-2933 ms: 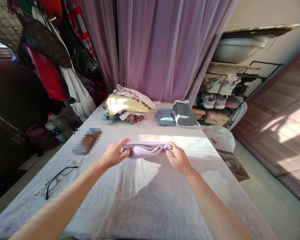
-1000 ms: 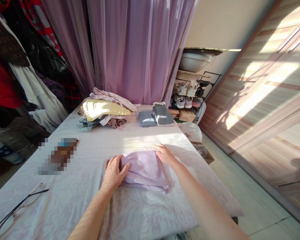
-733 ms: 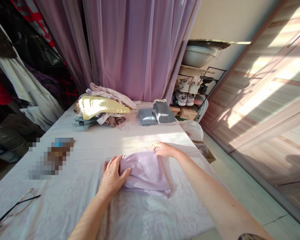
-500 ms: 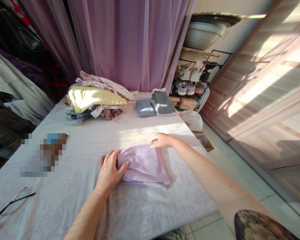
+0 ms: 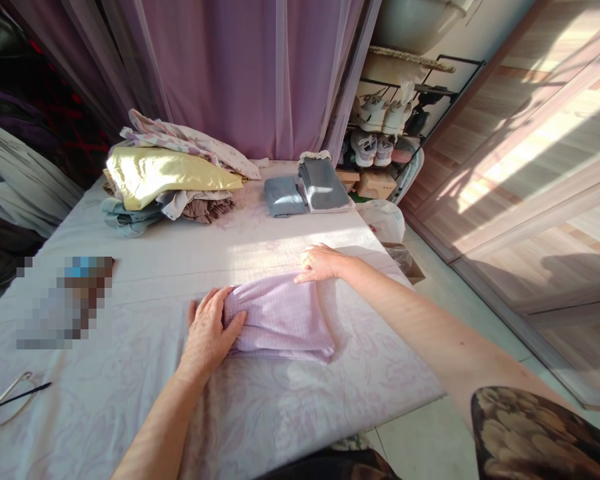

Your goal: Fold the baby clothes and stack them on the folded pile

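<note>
Right hand (image 5: 323, 263) nearer the folded lilac cloth (image 5: 280, 320)

Head-worn view, looking forward and down

The camera sits at the person's head, angled down over the cloth-covered table (image 5: 105, 400). It is near enough that the left hand (image 5: 207, 333) and right hand (image 5: 323, 263) fall in the lower middle of the frame. A mauve curtain (image 5: 230, 73) stands straight ahead, with a wire shoe rack (image 5: 380, 113) and a wood-panelled wardrobe door (image 5: 540, 133) off to the right.

mauve curtain (image 5: 240, 73), shoe rack (image 5: 455, 60), sunlit wooden doors (image 5: 545, 140), pale tiled floor (image 5: 420, 440)
</note>
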A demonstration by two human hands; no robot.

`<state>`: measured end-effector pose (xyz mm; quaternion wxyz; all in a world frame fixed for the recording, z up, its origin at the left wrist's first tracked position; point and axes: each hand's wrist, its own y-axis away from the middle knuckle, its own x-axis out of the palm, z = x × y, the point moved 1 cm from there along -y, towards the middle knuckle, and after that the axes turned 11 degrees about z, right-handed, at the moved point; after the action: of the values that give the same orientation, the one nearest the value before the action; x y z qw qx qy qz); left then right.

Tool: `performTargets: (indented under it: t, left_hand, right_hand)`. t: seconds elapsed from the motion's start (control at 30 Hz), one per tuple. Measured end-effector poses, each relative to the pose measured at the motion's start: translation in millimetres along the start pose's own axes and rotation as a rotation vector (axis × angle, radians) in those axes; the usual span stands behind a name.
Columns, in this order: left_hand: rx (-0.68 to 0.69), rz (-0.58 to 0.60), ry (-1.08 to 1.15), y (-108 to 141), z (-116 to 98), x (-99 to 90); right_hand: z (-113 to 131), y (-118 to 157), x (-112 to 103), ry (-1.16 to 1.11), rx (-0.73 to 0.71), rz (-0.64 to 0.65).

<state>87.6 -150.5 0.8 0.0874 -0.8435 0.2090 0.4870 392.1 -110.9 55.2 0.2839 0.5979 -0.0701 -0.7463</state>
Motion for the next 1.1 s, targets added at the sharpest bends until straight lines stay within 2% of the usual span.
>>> performTargets:
  t: [0.1,0.2,0.3,0.4,0.57,0.67,0.83,0.9,1.0,1.03,1.1]
  left_hand:
    - [0.006,0.001,0.001,0,0,0.3]
    - [-0.008,-0.001,0.007,-1,0,0.9]
    - [-0.077,-0.028,-0.034,-2,1,1.1]
    - [-0.142,-0.031,-0.098,-4,0,-0.1]
    - [-0.124,0.074,-0.063,-5,-15,-10.4]
    - [-0.192,0.125,0.024,-11,-26,-24.1]
    - [-0.28,0.022,0.24,-48,-23,-47.1]
    - [-0.287,-0.079,0.23,-61,-16,-49.4]
    - [-0.194,-0.266,0.021,-64,-13,-42.1]
    - [-0.116,-0.28,-0.053,-61,-16,-36.8]
    - [0.107,-0.21,-0.163,-53,-30,-23.7]
  right_hand:
    - [0,7,11,0.08,0.017,-0.108]
    - [4,18,30,0.044,0.078,-0.239]
    - [11,34,48,-0.159,0.311,-0.377]
    - [21,47,60,-0.34,0.476,-0.36]
    - [36,51,59,-0.407,0.441,-0.317]
    - [36,43,50,-0.461,0.434,-0.388]
    - [20,14,27,-0.596,0.352,-0.689]
    - [15,7,24,-0.696,0.304,-0.744]
    - [11,10,38,-0.729,0.298,-0.706]
    - [12,15,47,-0.685,0.323,-0.678]
    - [15,28,66,-0.568,0.382,-0.633]
